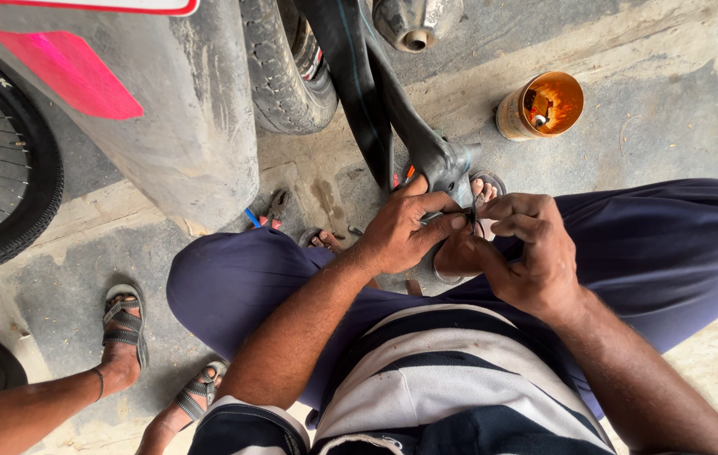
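Between the knees of the seated person, over dark blue trousers (671, 244) and a striped shirt (443, 371), both hands meet on a black rubber inner tube (376, 101). That person's left hand (401, 232) is clenched around the tube's folded lower end, thumb across the top, fingers wrapped beneath. Just beside it, touching, the right hand (536, 253) pinches something small and dark against the same fold; what that item is cannot be told. From the hands the tube runs up and away toward a motorcycle tyre (287, 72). Off to the left, another person's two sandalled feet (123, 333) stand on the concrete floor (671, 109), near a bicycle wheel (13, 168). Farther out on the right, well apart from the hands, an open orange-stained tin (542, 105) sits on the floor, and an exhaust pipe end (415, 25) hangs above.
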